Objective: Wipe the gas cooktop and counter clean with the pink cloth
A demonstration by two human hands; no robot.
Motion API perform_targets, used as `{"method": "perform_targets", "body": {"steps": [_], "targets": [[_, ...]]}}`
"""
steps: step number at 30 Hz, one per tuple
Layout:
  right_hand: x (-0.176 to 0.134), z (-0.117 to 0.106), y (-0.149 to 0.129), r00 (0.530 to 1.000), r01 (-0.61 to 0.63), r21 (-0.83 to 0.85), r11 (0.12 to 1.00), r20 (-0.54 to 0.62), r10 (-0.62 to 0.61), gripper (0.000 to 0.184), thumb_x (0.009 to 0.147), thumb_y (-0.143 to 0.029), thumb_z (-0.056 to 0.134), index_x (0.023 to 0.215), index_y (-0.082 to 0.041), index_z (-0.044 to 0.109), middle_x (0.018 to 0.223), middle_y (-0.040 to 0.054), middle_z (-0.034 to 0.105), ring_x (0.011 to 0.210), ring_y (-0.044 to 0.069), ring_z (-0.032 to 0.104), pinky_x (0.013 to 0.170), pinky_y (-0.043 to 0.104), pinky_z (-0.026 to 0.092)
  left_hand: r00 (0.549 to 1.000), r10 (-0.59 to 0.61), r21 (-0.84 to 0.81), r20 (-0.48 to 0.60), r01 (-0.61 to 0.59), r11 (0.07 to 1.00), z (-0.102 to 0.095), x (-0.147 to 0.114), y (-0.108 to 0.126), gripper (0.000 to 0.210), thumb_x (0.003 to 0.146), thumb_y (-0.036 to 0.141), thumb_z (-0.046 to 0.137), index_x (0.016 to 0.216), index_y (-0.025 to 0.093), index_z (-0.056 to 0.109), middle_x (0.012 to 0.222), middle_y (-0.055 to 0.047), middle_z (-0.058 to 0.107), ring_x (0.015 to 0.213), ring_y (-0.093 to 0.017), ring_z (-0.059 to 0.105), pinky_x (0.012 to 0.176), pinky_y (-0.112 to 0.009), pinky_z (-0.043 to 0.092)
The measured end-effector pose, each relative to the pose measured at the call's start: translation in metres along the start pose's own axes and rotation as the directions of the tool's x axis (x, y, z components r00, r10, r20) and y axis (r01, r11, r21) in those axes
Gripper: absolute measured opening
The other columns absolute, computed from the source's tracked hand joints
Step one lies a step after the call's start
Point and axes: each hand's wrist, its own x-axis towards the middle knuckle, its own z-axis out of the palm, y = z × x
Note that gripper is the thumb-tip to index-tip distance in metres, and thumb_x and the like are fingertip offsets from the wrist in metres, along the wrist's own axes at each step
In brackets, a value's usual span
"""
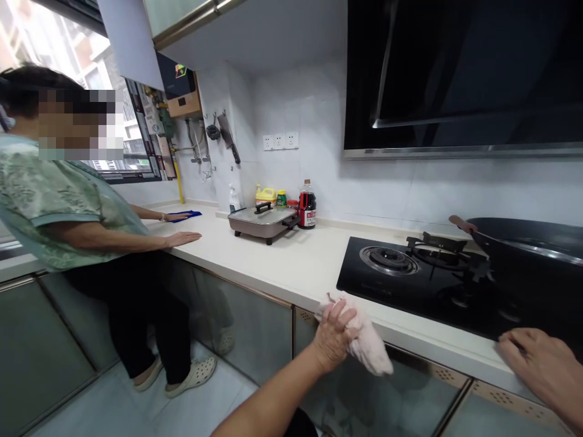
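Observation:
My left hand (pixel 336 337) is closed around a pale pink cloth (pixel 370 347) at the counter's front edge. Part of the cloth rests on the edge in front of the black gas hob (pixel 392 291), and the rest hangs down over the cabinet front. My right hand (pixel 542 367) leans on the counter edge at the hob's near right corner. It holds no visible object; its fingers are partly hidden, with a gap between thumb and forefinger. A large dark wok (pixel 532 279) sits on the hob's right side, beyond that hand.
Another person at the left rests both hands on the white counter (pixel 291 267), one on a blue cloth (pixel 186 216). An electric pan with a glass lid (pixel 264 221) stands near a soy sauce bottle (pixel 308 206). A cleaver (pixel 228 136) hangs on the wall. Above is a range hood (pixel 460 79).

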Motion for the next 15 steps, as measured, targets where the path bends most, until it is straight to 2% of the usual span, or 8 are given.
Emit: {"method": "perform_targets", "body": {"steps": [2,5,8,9,11,13,15], "targets": [[-0.002,0.004,0.002,0.997,0.073,-0.064,0.995,0.014,-0.072,0.042,0.079,0.001,0.046,0.086,-0.025,0.078,0.095,0.0114,0.070,0.093,0.031,0.062,0.075,0.044,0.051,0.992,0.124,0.001,0.014,-0.124,0.992,-0.012,-0.012,-0.035,0.012,0.093,0.022,0.063,0.105,0.025,0.062,0.143,-0.004,0.056,0.155,-0.030,0.029,0.125,-0.050,0.028],[-0.002,0.006,0.002,0.997,0.075,-0.092,0.993,-0.009,-0.076,0.039,0.079,0.001,0.049,0.086,-0.024,0.077,0.094,0.0098,0.069,0.092,0.030,0.062,0.074,0.042,0.049,0.978,0.192,-0.025,0.083,-0.191,0.981,-0.037,-0.031,-0.088,0.004,0.096,0.022,0.064,0.099,0.024,0.064,0.143,-0.006,0.058,0.154,-0.027,0.030,0.124,-0.050,0.033],[0.001,0.001,-0.001,0.998,0.064,-0.077,0.995,-0.019,-0.065,0.035,0.079,-0.001,0.051,0.086,-0.024,0.076,0.094,0.0093,0.069,0.094,0.031,0.061,0.076,0.043,0.049,0.965,0.061,-0.046,0.255,-0.051,0.998,-0.071,-0.044,-0.135,0.008,0.097,0.021,0.061,0.091,0.024,0.064,0.137,-0.006,0.065,0.146,-0.022,0.043,0.122,-0.053,0.038],[0.002,-0.002,-0.003,0.998,0.058,-0.069,0.996,-0.012,-0.059,0.036,0.079,-0.001,0.050,0.085,-0.024,0.076,0.093,0.0094,0.069,0.094,0.031,0.061,0.076,0.043,0.049,0.946,-0.026,-0.029,0.322,0.037,0.999,-0.083,-0.047,-0.148,0.011,0.098,0.020,0.059,0.089,0.025,0.065,0.135,-0.006,0.066,0.143,-0.022,0.046,0.121,-0.054,0.038],[0.004,-0.007,-0.005,0.999,0.048,-0.050,0.998,0.017,-0.047,0.037,0.079,0.000,0.049,0.085,-0.026,0.076,0.093,0.0092,0.069,0.093,0.031,0.061,0.075,0.044,0.049,0.879,-0.190,0.024,0.437,0.200,0.980,-0.108,-0.049,-0.170,0.015,0.098,0.019,0.055,0.088,0.025,0.066,0.135,-0.008,0.067,0.141,-0.022,0.050,0.122,-0.056,0.037],[0.006,-0.012,-0.007,0.999,0.037,-0.039,0.999,0.041,-0.036,0.037,0.081,-0.001,0.048,0.085,-0.026,0.075,0.093,0.0090,0.069,0.093,0.031,0.061,0.075,0.044,0.048,0.813,-0.302,0.074,0.497,0.307,0.949,-0.130,-0.048,-0.184,0.018,0.096,0.019,0.052,0.088,0.025,0.066,0.136,-0.009,0.066,0.142,-0.024,0.049,0.123,-0.057,0.035],[0.006,-0.015,-0.009,0.999,0.026,-0.043,0.999,0.048,-0.024,0.036,0.084,-0.003,0.048,0.086,-0.026,0.076,0.094,0.0094,0.069,0.094,0.032,0.060,0.075,0.045,0.048,0.790,-0.357,0.105,0.498,0.354,0.929,-0.141,-0.048,-0.187,0.017,0.094,0.018,0.051,0.089,0.025,0.066,0.138,-0.010,0.065,0.143,-0.025,0.048,0.124,-0.058,0.033]]}}
